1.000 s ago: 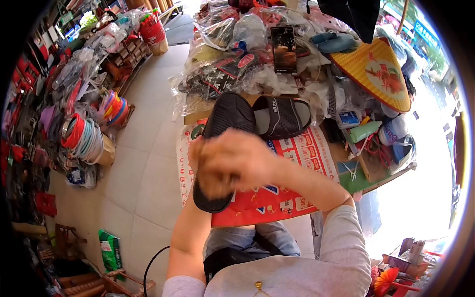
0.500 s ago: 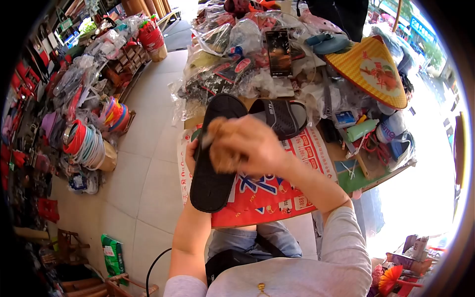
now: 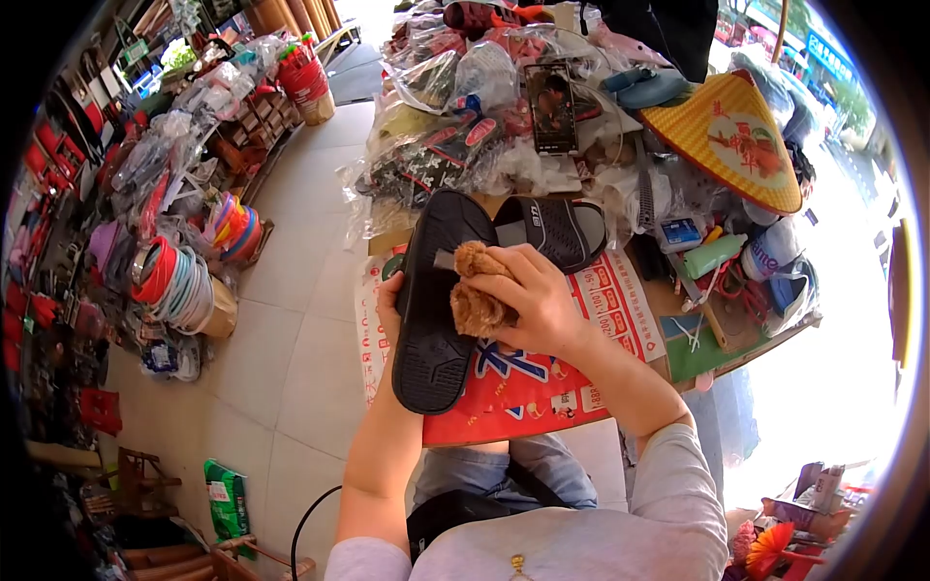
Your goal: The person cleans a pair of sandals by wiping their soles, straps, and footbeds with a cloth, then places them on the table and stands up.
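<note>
A black slipper [image 3: 431, 334] is held sole up over the red printed sheet [image 3: 572, 392]. Around its left edge my left hand [image 3: 389, 305] is closed, with part of the fingers hidden beneath. My right hand [image 3: 542, 300] grips a brown fluffy cloth [image 3: 480, 290] against the middle of the sole. A small greyish piece sticks out at the cloth's upper left. Just beyond, the other slipper [image 3: 552, 232] lies upright on the table, its strap showing.
Plastic-wrapped goods cover the far part of the table, with a phone [image 3: 552, 111] showing a picture. To the right are a yellow conical hat [image 3: 727, 140], a green bottle [image 3: 715, 255] and a green board [image 3: 707, 353]. Buckets and wrapped wares line the left.
The brown cloth, blurred before, is now sharp and sits slightly further right on the sole with my right hand. My left hand still holds the slipper.
</note>
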Motion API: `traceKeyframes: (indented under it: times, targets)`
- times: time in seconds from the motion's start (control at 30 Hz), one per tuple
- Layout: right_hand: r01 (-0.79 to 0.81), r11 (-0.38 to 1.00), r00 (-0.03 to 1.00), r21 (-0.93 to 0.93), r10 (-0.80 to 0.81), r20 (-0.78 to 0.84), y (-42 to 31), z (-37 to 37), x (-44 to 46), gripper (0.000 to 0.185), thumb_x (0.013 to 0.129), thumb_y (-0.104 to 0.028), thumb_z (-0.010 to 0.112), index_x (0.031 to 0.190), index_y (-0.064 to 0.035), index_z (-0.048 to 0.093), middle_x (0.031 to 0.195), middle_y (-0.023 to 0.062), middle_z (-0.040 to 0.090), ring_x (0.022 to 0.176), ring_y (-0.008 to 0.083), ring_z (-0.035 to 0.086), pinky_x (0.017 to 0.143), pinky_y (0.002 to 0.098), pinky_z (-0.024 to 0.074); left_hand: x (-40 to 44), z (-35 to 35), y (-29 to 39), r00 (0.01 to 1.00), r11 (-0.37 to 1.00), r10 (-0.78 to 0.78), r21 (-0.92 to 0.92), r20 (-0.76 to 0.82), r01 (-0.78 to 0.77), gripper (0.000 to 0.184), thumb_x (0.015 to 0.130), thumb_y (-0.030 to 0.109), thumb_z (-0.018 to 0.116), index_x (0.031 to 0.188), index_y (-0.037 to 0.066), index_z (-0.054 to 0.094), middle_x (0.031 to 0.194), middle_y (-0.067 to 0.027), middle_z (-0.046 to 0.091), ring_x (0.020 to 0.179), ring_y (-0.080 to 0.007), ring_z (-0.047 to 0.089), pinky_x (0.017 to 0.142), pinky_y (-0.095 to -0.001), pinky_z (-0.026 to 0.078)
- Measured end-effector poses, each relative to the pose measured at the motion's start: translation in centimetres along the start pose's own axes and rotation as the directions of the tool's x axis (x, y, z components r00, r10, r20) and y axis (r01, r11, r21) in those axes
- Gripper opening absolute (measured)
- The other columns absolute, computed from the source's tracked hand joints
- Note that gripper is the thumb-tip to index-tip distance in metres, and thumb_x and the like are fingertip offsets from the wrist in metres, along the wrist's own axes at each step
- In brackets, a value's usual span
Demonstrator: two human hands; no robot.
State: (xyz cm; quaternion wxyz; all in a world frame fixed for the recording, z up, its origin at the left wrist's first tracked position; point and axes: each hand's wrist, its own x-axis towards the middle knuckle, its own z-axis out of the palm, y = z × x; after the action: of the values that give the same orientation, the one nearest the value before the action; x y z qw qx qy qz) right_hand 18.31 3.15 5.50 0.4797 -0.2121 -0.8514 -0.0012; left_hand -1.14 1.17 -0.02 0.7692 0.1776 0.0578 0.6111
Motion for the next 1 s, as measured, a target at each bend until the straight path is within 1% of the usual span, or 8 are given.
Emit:
traceKeyframes:
  times: [0.2,0.27,0.33,0.47,0.6,0.73,0.87,1.0]
  targets:
    - [0.154,0.867,0.961,0.474,-0.244,0.133,-5.3,1.6,-2.3,0.043,0.060,-0.020,0.080,0.100,-0.0127,0.066,0.113,0.0076,0.062,0.086,0.0281,0.062,0.073,0.0388,0.0520,0.0,1.0,-0.3,0.987,0.998,0.018,0.063,-0.161,-0.008,0.067,0.088,0.044,0.045,0.139,0.000,0.050,0.130,-0.0203,0.061,0.114,-0.0328,0.063,0.100,-0.0438,0.050]
    - [0.276,0.875,0.923,0.397,-0.356,0.143,-5.7,1.3,-2.2,0.043,0.062,-0.021,0.079,0.101,-0.0124,0.066,0.114,0.0075,0.062,0.088,0.0280,0.063,0.072,0.0386,0.0523,0.0,1.2,-0.3,0.983,0.993,0.061,0.110,-0.175,-0.042,0.068,0.088,0.043,0.046,0.141,0.001,0.049,0.131,-0.0204,0.060,0.113,-0.0330,0.064,0.098,-0.0433,0.052]
    - [0.175,0.863,0.968,0.475,-0.240,0.080,-4.3,1.0,-1.7,0.043,0.063,-0.022,0.080,0.103,-0.0120,0.067,0.115,0.0096,0.062,0.090,0.0298,0.064,0.074,0.0391,0.0521,-0.1,1.2,-0.2,0.985,0.994,0.020,0.106,-0.172,-0.002,0.068,0.088,0.043,0.045,0.142,0.001,0.048,0.132,-0.0199,0.060,0.116,-0.0331,0.062,0.101,-0.0439,0.050]
    - [-0.088,0.995,0.995,0.049,0.090,-0.040,-1.2,0.0,-0.4,0.049,0.059,-0.017,0.084,0.105,-0.0145,0.068,0.111,0.0090,0.064,0.091,0.0310,0.063,0.076,0.0413,0.0526,-0.2,0.7,-0.4,0.999,0.998,-0.040,-0.055,0.036,0.042,0.066,0.089,0.044,0.044,0.139,0.002,0.050,0.134,-0.0188,0.059,0.120,-0.0335,0.059,0.106,-0.0454,0.046]
    - [0.072,0.980,0.994,0.188,-0.086,0.065,-3.5,1.6,-2.0,0.052,0.055,-0.019,0.082,0.105,-0.0159,0.069,0.116,0.0101,0.061,0.095,0.0320,0.062,0.077,0.0429,0.0523,-0.4,0.6,0.3,0.991,0.991,-0.133,-0.019,-0.013,0.133,0.067,0.088,0.045,0.044,0.139,0.002,0.050,0.135,-0.0187,0.058,0.119,-0.0336,0.060,0.104,-0.0450,0.047]
    - [0.248,0.885,0.925,0.394,-0.337,0.175,-4.1,0.9,-2.0,0.048,0.057,-0.021,0.082,0.102,-0.0126,0.068,0.118,0.0102,0.061,0.097,0.0318,0.062,0.079,0.0424,0.0516,-0.3,2.5,-0.5,0.991,0.990,0.015,0.143,-0.135,0.005,0.072,0.086,0.043,0.047,0.144,0.000,0.044,0.137,-0.0209,0.056,0.119,-0.0342,0.060,0.103,-0.0444,0.048]
    - [-0.045,0.969,0.998,0.242,0.056,-0.038,-0.6,-1.4,-0.7,0.051,0.061,-0.016,0.086,0.109,-0.0120,0.069,0.115,0.0115,0.063,0.106,0.0340,0.059,0.087,0.0428,0.0495,-1.1,4.1,-1.1,0.996,0.997,-0.052,0.045,-0.076,0.056,0.070,0.087,0.039,0.049,0.145,0.000,0.042,0.137,-0.0210,0.056,0.120,-0.0328,0.060,0.102,-0.0437,0.049]
    - [-0.234,0.965,0.962,0.115,0.247,-0.119,0.6,-0.6,-1.6,0.055,0.060,-0.015,0.088,0.112,-0.0120,0.069,0.121,0.0177,0.060,0.104,0.0367,0.059,0.089,0.0437,0.0496,-1.7,2.3,-2.0,0.994,0.963,-0.035,0.262,-0.101,0.060,0.063,0.088,0.035,0.050,0.139,-0.002,0.049,0.129,-0.0196,0.062,0.115,-0.0312,0.063,0.100,-0.0430,0.051]
